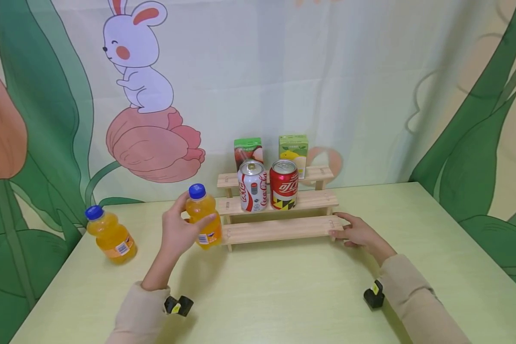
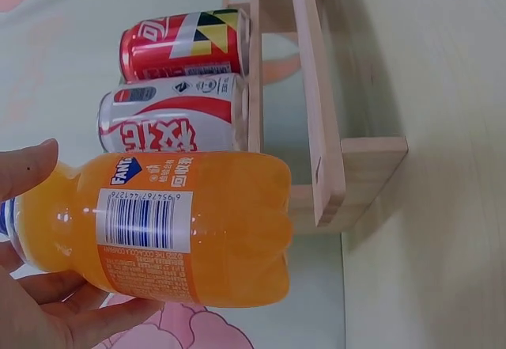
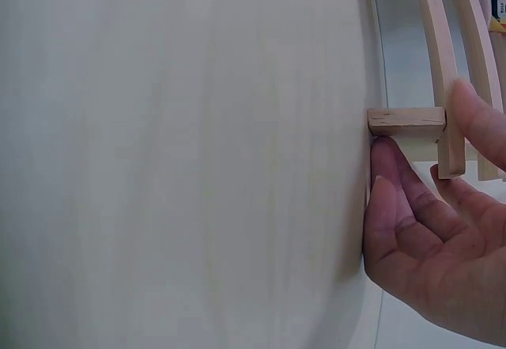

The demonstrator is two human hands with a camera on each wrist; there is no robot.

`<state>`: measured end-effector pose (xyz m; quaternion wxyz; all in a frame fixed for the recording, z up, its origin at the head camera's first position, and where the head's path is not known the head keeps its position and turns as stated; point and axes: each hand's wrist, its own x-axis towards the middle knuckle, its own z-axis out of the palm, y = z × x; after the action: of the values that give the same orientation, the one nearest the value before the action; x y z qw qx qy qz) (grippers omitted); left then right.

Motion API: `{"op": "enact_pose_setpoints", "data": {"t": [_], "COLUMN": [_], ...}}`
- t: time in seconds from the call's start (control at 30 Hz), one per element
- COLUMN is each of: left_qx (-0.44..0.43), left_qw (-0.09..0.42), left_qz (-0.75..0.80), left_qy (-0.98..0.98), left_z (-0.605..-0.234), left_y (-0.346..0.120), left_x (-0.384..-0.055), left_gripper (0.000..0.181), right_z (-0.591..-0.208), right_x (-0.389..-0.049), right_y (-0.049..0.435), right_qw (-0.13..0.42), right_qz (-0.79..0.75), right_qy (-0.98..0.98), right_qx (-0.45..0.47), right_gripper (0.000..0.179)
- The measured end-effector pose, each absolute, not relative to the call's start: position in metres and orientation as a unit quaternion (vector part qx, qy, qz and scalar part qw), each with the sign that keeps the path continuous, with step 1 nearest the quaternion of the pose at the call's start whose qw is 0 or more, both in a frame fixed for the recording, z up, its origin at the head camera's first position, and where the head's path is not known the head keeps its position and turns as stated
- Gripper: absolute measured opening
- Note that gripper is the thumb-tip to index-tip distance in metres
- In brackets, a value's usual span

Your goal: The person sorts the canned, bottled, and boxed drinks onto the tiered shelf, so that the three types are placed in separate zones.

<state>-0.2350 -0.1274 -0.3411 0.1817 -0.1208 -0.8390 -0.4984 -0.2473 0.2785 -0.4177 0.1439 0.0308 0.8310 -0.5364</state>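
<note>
My left hand (image 1: 177,232) grips an orange Fanta bottle (image 1: 201,208) with a blue cap, beside the left end of a three-step wooden display rack (image 1: 279,229). In the left wrist view, the bottle (image 2: 229,230) appears off the table, its base near the lowest board. At the rack's other end, my right hand (image 1: 361,235) holds the lowest step's right end. The right wrist view shows the thumb on the board (image 3: 441,56) and fingers curled by its leg. A white Coca-Cola can (image 1: 252,188) and a red can (image 1: 284,186) stand on the middle step.
Two drink cartons, one with a green top (image 1: 248,145) and one yellow-green (image 1: 293,147), stand on the top step. A second orange bottle (image 1: 111,235) stands on the table (image 1: 292,291) at the left. Behind hangs a printed curtain (image 1: 361,95).
</note>
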Motion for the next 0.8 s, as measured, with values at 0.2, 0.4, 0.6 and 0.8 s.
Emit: {"op": "enact_pose_setpoints", "data": {"t": [0.2, 0.4, 0.6, 0.8], "left_qx": [-0.148, -0.158, -0.165, -0.167], "left_qw": [0.173, 0.159, 0.148, 0.149], "left_qz": [-0.501, -0.503, -0.514, -0.527], "left_qy": [-0.835, -0.835, -0.828, -0.82], "left_z": [-0.341, -0.34, -0.34, -0.342], "left_y": [-0.118, -0.108, -0.096, -0.084], "left_x": [-0.234, -0.233, -0.232, -0.233], "left_gripper": [0.057, 0.06, 0.063, 0.061], "right_z": [-0.419, -0.419, -0.418, -0.418], "right_x": [-0.247, -0.247, -0.247, -0.248], "right_y": [0.278, 0.277, 0.277, 0.278], "right_qw": [0.143, 0.144, 0.145, 0.144], "right_qz": [-0.538, -0.538, -0.537, -0.535], "right_qy": [0.83, 0.83, 0.83, 0.832], "right_qx": [0.032, 0.031, 0.036, 0.035], "right_gripper": [0.076, 0.075, 0.077, 0.077]}}
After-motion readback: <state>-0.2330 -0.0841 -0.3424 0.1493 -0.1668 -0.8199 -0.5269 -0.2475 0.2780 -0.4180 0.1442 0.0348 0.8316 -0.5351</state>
